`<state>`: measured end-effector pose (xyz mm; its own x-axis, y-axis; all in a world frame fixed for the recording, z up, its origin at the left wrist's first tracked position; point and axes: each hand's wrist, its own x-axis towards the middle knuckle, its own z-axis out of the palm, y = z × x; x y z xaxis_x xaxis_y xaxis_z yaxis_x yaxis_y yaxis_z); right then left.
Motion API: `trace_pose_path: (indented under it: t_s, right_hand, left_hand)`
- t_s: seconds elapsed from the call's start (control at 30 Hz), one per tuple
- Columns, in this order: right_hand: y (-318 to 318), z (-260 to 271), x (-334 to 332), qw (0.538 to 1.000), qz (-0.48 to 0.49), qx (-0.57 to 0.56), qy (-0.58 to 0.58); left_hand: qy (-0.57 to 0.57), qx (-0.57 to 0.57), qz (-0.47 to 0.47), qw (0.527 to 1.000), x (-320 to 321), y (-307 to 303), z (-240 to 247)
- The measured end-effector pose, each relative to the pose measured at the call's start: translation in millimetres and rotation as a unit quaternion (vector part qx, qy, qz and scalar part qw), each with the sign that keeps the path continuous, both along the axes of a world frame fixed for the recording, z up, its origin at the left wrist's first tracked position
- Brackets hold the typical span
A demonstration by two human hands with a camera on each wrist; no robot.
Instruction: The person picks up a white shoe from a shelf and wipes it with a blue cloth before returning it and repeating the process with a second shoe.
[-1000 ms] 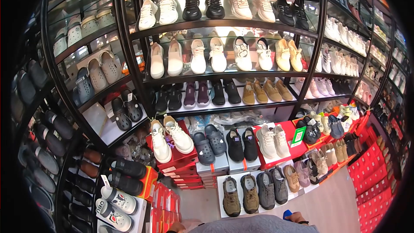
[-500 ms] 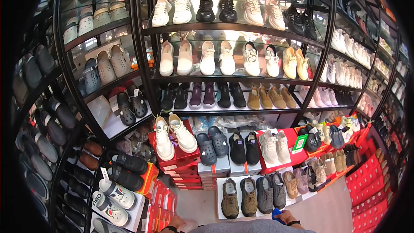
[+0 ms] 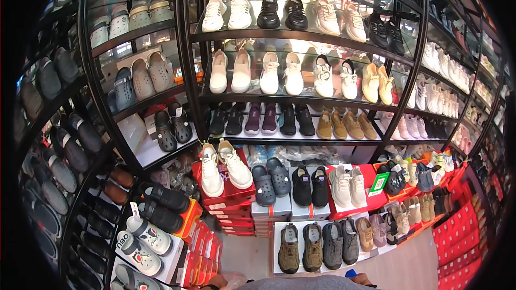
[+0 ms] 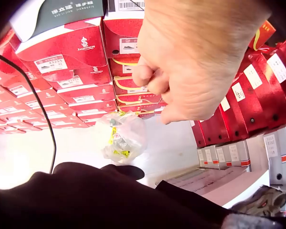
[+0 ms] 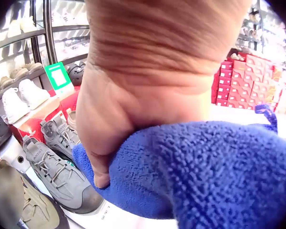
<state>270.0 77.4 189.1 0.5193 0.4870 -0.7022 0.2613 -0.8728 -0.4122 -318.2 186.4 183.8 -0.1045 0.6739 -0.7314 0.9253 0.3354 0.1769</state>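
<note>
**Fingers (image 5: 101, 174) bunched in a blue cloth (image 5: 205, 171), just short of the grey shoes (image 5: 57, 171)**

Head view: only the edges of both hands show at the bottom of the picture. The right hand (image 3: 365, 279) and a corner of the blue cloth (image 3: 350, 274) sit just below the grey shoes (image 3: 333, 243). The left hand (image 3: 215, 282) is well to the left of those shoes, beside a clear bag (image 3: 235, 278) at the foot of the red boxes (image 3: 228, 217).

Left wrist view: the left fingers (image 4: 150, 78) are curled tight against the thumb. The clear bag (image 4: 120, 136) shows below them, in front of the red boxes (image 4: 81, 90). I cannot tell whether they pinch its neck or it lies loose on the floor.

Right wrist view: the right hand (image 5: 133, 86) clamps a thick wad of cloth between thumb and palm, and the other fingers are hidden under it. The grey shoes stand just beyond the cloth, lower left.

This looks like dusting the displayed pairs. To do it well:
- Flatten the wad into a pad over the fingertips, since a lump will skip the seams and laces.
- Free the left hand so it can steady each shoe by the heel.
- Wipe from toe to heel with light pressure, so the pair stays square on its box.
</note>
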Motion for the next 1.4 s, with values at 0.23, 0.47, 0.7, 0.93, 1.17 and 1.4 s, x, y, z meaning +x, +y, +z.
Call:
trace_pose_path:
  t_s: [0.23, 0.47, 0.7, 0.93, 1.17, 1.4]
  right_hand:
    - [5.8, -16.6, 18.1, 0.999, -0.02, 0.021, 0.016]
    - [9.7, -38.4, 20.4, 0.999, -0.024, 0.039, -0.001]
    - [10.3, -55.1, 12.1, 0.996, 0.085, 0.023, -0.004]
    - [-6.5, -54.4, -1.0, 0.983, 0.185, 0.007, 0.012]
    - [-4.0, -59.7, -11.8, 0.956, 0.289, -0.007, 0.04]
    - [-15.8, -62.8, -34.0, 0.913, 0.397, -0.032, 0.082]
  left_hand:
    - [-0.021, 0.044, 0.062, 0.997, -19.5, -22.4, 30.3]
    - [-0.006, 0.088, 0.077, 0.993, -2.5, -16.5, 23.3]
    - [-0.096, 0.117, 0.004, 0.989, -7.2, -30.4, -28.3]
    - [-0.039, -0.01, -0.191, 0.981, -8.0, -37.1, -68.5]
    - [-0.073, 0.055, -0.195, 0.976, -10.8, -44.8, -86.7]
    - [-0.044, 0.126, -0.271, 0.953, 5.4, -50.7, -65.7]
